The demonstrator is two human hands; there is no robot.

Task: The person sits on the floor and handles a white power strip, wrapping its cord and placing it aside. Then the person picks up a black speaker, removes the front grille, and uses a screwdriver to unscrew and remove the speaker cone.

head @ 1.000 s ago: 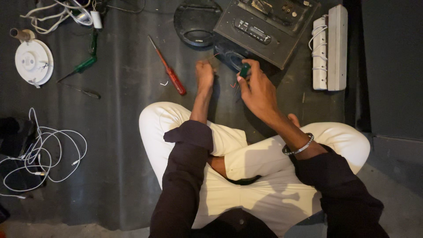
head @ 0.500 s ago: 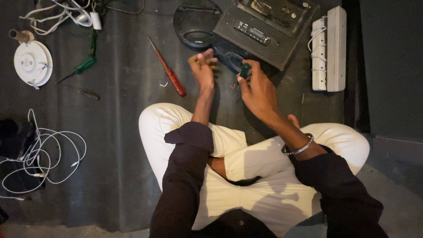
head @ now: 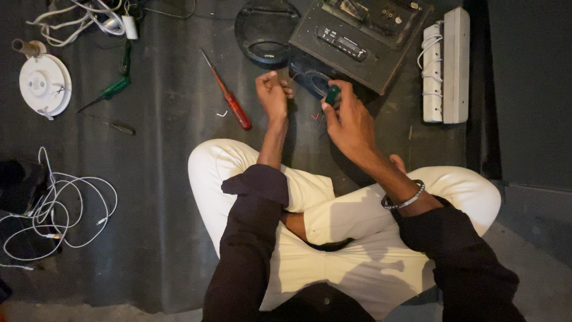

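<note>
Green-handled tool [head: 332, 94] gripped by right hand [head: 348, 119]; left hand [head: 273, 95] fisted; dark floor mat [head: 167, 179].

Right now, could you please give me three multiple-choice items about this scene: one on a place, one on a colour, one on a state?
1. Where does the red screwdriver lie?
A. left of the left hand
B. on the black box
C. on the person's lap

2. What colour is the small tool in the right hand?
A. yellow
B. green
C. white

3. How is the left hand?
A. flat on the floor
B. closed in a loose fist, raised
C. gripping the red screwdriver

Answers: 1 A, it lies on the dark mat beside that hand. 2 B, a green handle shows at the fingertips. 3 B, the fingers are curled and touch no tool.
</note>
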